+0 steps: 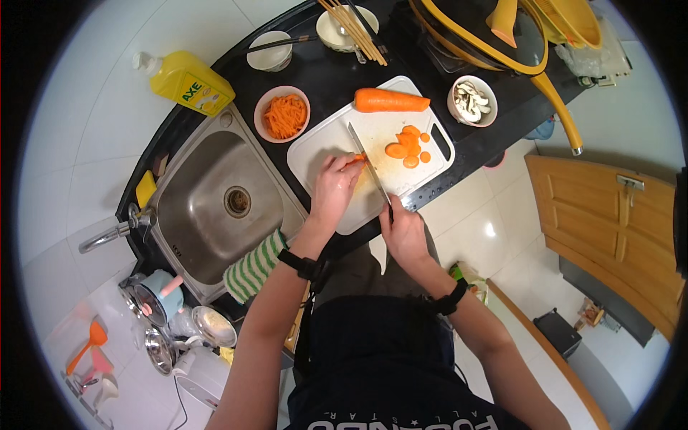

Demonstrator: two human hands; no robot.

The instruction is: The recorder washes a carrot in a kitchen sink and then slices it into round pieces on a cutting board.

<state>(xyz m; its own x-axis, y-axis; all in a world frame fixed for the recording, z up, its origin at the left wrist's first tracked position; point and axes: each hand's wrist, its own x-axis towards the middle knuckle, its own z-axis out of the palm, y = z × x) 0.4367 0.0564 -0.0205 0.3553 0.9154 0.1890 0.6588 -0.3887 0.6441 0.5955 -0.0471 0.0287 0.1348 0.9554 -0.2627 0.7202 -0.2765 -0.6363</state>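
My left hand [338, 180] pinches a small carrot piece [355, 160] on the white cutting board [328, 134]. In my right hand [403, 226] is the handle of a kitchen knife [371, 164], its blade beside that piece and pointing away from me. Several carrot slices [408, 144] lie to the right of the blade. A larger carrot length [391, 100] rests along the board's far edge. Left of the board stands a bowl of shredded carrot [285, 117]; on its right is a bowl of sliced mushrooms [472, 101].
A steel sink [220, 204] with a striped cloth [255, 267] over its rim is at left, a yellow detergent bottle [192, 83] behind it. Bowls with chopsticks [357, 32] stand at the back. A lidded yellow pan [484, 32] sits back right, its handle sticking out.
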